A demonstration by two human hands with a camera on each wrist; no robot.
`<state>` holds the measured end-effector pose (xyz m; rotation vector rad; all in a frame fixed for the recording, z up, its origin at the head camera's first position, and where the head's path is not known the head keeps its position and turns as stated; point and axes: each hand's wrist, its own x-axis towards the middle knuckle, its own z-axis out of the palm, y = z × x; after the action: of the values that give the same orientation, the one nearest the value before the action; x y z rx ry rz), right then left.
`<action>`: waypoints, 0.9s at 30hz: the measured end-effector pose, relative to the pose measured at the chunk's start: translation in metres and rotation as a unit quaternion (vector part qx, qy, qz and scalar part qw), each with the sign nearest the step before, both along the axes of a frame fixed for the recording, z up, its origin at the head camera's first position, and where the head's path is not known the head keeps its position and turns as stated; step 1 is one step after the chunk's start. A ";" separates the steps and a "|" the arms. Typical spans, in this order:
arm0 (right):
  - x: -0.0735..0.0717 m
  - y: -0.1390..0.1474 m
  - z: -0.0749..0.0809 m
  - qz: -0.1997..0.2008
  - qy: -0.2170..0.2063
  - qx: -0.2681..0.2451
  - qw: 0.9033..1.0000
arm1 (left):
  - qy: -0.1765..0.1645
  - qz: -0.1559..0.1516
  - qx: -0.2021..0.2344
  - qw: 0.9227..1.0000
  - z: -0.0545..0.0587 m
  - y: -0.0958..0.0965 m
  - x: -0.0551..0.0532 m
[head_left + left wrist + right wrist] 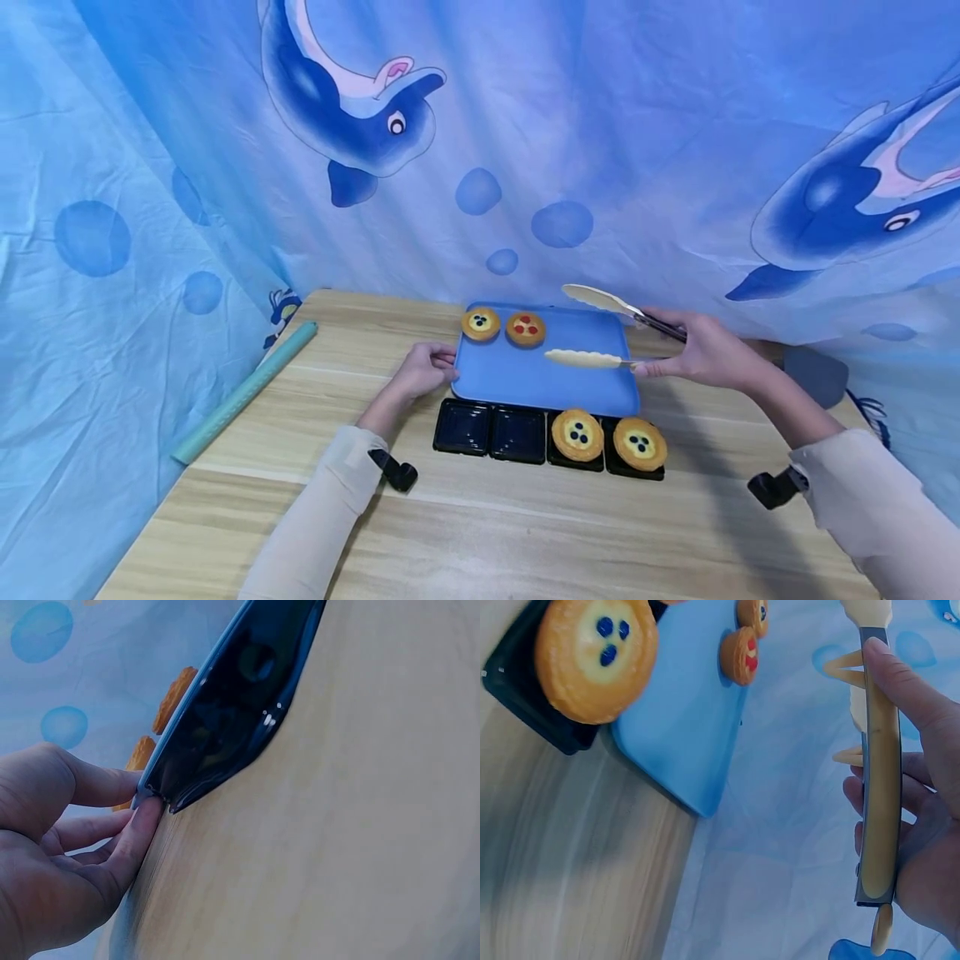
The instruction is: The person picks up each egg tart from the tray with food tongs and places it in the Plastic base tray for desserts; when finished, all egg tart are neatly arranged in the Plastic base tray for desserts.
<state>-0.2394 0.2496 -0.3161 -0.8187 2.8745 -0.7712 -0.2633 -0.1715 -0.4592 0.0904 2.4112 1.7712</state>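
Note:
My left hand (pixel 424 372) pinches the left edge of a blue tray (pixel 517 375), thumb and fingers at its rim in the left wrist view. My right hand (pixel 705 348) grips tongs (pixel 881 787) with cream-coloured tips. The tips are spread apart over the tray's right part, nothing between them. Toward the tray's back left sit a tart with blueberries (pixel 481 324) and a tart with red fruit (pixel 526 330). Along the tray's front edge runs a row of black square containers (pixel 462 427). The two right ones hold blueberry tarts, one (pixel 577 435) beside another (pixel 640 443).
A teal roll (pixel 247 390) lies along the table's left edge. Behind my right forearm is a grey object (pixel 816 375). Blue curtains (pixel 510 150) with dolphins hang close behind and beside the wooden table (pixel 480 533).

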 end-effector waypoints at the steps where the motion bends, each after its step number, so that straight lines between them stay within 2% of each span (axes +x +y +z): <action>1: -0.005 -0.001 -0.001 -0.001 -0.003 -0.005 1.000 | -0.002 0.001 0.000 1.000 0.000 0.000 0.000; 7: -0.032 -0.009 -0.008 0.001 -0.002 0.002 1.000 | -0.005 0.006 -0.004 1.000 0.000 0.000 0.001; 13: -0.050 -0.020 -0.017 0.003 -0.022 0.004 1.000 | -0.004 0.006 -0.005 1.000 -0.002 0.000 0.000; 19: -0.067 -0.032 -0.031 0.007 -0.049 0.010 0.999 | -0.013 0.013 -0.001 1.000 -0.002 0.000 0.001; 27: -0.080 -0.045 -0.049 0.011 -0.035 0.010 0.999 | -0.009 0.009 0.001 1.000 -0.001 0.000 -0.001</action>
<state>-0.3199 0.2049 -0.3655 -0.8033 2.8012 -0.7524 -0.2646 -0.1711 -0.4602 0.0522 2.4059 1.7730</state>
